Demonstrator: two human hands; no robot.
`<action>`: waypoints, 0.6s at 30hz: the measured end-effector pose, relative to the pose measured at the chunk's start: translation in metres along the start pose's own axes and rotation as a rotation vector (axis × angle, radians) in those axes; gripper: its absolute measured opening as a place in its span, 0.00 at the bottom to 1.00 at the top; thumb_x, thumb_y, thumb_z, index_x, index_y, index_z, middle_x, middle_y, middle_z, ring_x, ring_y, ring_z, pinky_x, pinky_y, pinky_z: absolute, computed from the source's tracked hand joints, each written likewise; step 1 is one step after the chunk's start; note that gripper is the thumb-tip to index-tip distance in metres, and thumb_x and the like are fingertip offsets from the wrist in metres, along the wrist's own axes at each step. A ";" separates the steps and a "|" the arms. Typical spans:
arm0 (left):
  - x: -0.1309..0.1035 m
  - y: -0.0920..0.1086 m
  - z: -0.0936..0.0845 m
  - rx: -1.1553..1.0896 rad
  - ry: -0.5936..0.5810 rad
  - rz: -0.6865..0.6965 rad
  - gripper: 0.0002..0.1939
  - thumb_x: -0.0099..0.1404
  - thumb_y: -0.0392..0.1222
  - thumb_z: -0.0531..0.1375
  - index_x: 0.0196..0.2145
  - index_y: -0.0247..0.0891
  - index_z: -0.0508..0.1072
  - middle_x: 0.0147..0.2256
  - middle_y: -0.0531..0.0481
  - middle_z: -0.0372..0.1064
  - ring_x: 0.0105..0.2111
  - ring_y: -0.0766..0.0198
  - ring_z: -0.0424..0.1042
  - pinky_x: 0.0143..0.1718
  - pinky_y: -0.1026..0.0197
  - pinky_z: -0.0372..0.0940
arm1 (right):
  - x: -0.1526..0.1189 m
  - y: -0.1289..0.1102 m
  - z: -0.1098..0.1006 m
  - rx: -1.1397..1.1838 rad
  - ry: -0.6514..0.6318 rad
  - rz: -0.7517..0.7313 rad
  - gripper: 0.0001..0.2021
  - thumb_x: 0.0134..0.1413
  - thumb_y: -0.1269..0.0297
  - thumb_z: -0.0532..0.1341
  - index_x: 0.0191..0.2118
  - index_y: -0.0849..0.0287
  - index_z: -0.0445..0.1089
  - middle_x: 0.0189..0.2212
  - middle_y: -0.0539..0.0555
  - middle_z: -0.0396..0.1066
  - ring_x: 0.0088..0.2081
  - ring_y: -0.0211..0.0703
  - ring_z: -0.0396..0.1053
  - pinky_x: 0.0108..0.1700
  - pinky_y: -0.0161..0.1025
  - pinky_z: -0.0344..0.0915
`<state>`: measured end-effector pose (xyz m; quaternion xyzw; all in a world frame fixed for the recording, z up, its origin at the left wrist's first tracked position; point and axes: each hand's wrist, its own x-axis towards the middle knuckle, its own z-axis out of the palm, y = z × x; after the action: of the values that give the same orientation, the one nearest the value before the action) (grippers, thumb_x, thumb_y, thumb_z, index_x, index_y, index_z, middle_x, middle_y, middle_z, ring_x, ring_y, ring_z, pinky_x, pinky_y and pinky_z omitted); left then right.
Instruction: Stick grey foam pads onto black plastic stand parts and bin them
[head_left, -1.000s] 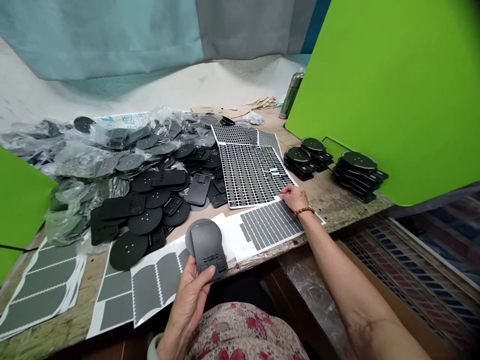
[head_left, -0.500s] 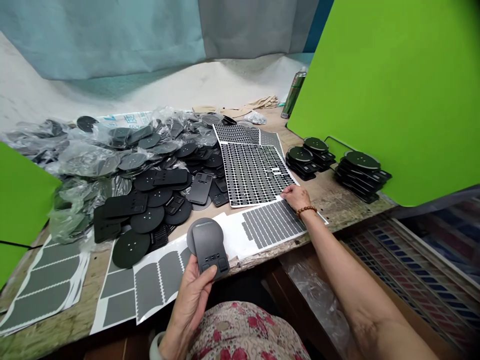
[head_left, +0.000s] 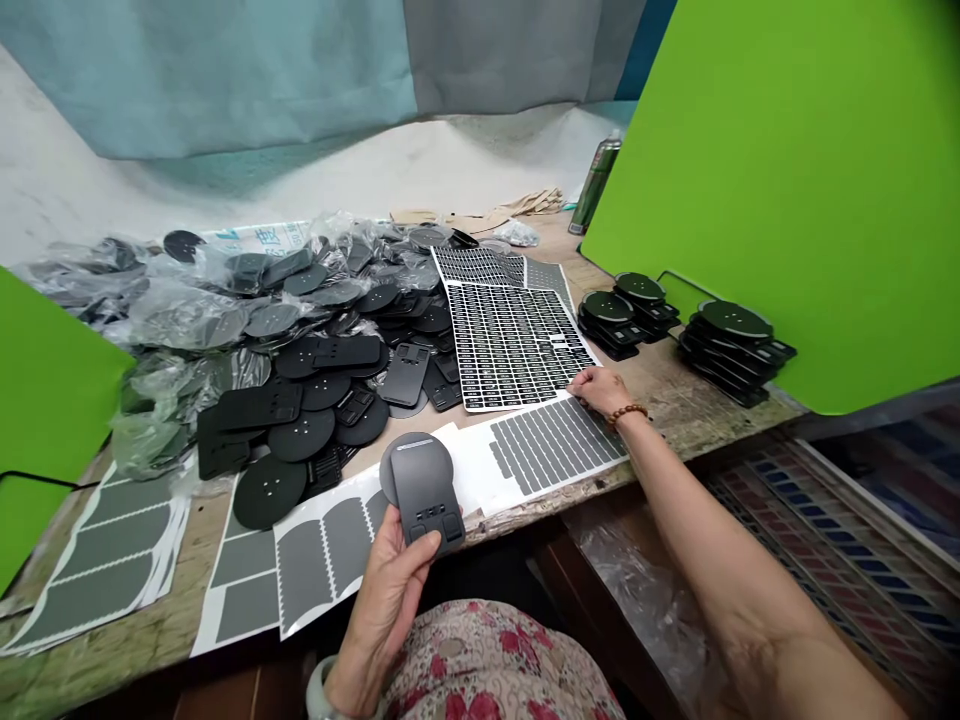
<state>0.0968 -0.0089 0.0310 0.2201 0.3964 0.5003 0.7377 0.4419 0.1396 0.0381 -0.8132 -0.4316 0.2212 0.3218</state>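
Observation:
Low over the table's front edge, my left hand (head_left: 386, 590) grips a dark grey folding stand (head_left: 427, 490) by its lower end, thumb across the front. The stand has a round base disc behind a flat rectangular plate with small pads. My right hand (head_left: 600, 390) is closed in a pinch at the lower right corner of a sheet of small black stickers (head_left: 517, 350); what its fingertips hold is too small to make out. A few stickers are gone from that sheet near its right side. Under my right wrist lies a sheet of grey strip stickers (head_left: 555, 445).
A heap of black stands (head_left: 300, 435), many in clear plastic bags (head_left: 187, 315), covers the left and back. Stacked stands (head_left: 724, 350) sit at right beside a green panel (head_left: 787, 200). Larger grey sticker sheets (head_left: 315, 560) lie in front; a spray can (head_left: 596, 185) stands behind.
The view has shifted slightly, moving the whole scene a little to the right. Both hands keep nearly the same pose, the left on the stand, the right at the sticker sheet's corner.

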 end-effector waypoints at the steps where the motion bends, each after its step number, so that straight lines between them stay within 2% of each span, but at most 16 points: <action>1: 0.000 0.000 -0.001 -0.005 0.002 -0.001 0.32 0.52 0.33 0.66 0.54 0.40 0.62 0.51 0.46 0.68 0.51 0.56 0.68 0.54 0.55 0.60 | -0.001 0.000 0.000 0.036 -0.013 0.009 0.09 0.38 0.74 0.63 0.17 0.60 0.63 0.11 0.47 0.61 0.18 0.36 0.62 0.24 0.33 0.58; 6: 0.000 0.000 -0.005 -0.013 -0.014 -0.003 0.32 0.52 0.31 0.65 0.54 0.40 0.62 0.50 0.45 0.70 0.50 0.56 0.68 0.54 0.55 0.60 | -0.015 -0.008 -0.008 0.256 -0.072 0.019 0.10 0.40 0.75 0.63 0.19 0.60 0.61 0.13 0.47 0.61 0.17 0.32 0.59 0.21 0.30 0.57; 10: -0.001 0.001 -0.006 -0.016 -0.036 0.002 0.31 0.52 0.30 0.64 0.53 0.39 0.63 0.49 0.45 0.71 0.50 0.56 0.68 0.55 0.55 0.59 | -0.052 -0.026 -0.015 0.427 -0.133 -0.033 0.09 0.43 0.70 0.63 0.22 0.60 0.61 0.19 0.48 0.65 0.22 0.33 0.63 0.25 0.30 0.60; 12: -0.001 0.002 -0.005 -0.027 -0.037 0.008 0.32 0.51 0.30 0.64 0.53 0.39 0.63 0.48 0.45 0.71 0.50 0.56 0.69 0.55 0.54 0.58 | -0.084 -0.038 -0.012 0.565 -0.255 -0.116 0.08 0.44 0.66 0.64 0.24 0.59 0.63 0.23 0.50 0.67 0.26 0.36 0.65 0.30 0.33 0.63; 14: -0.001 0.003 -0.003 -0.036 -0.034 0.015 0.33 0.50 0.29 0.65 0.54 0.39 0.63 0.47 0.45 0.72 0.49 0.55 0.69 0.54 0.54 0.59 | -0.121 -0.050 -0.002 0.667 -0.454 -0.197 0.09 0.43 0.61 0.65 0.26 0.59 0.65 0.29 0.52 0.69 0.32 0.40 0.67 0.36 0.38 0.65; 18: -0.002 0.004 -0.001 -0.044 -0.036 0.033 0.34 0.49 0.29 0.65 0.54 0.40 0.63 0.45 0.45 0.73 0.48 0.54 0.70 0.54 0.52 0.59 | -0.186 -0.066 0.028 0.692 -0.689 -0.201 0.10 0.48 0.58 0.63 0.26 0.59 0.65 0.41 0.55 0.69 0.44 0.45 0.65 0.48 0.44 0.60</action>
<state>0.0936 -0.0088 0.0344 0.2194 0.3685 0.5168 0.7409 0.2883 0.0196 0.0807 -0.4927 -0.4904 0.5752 0.4311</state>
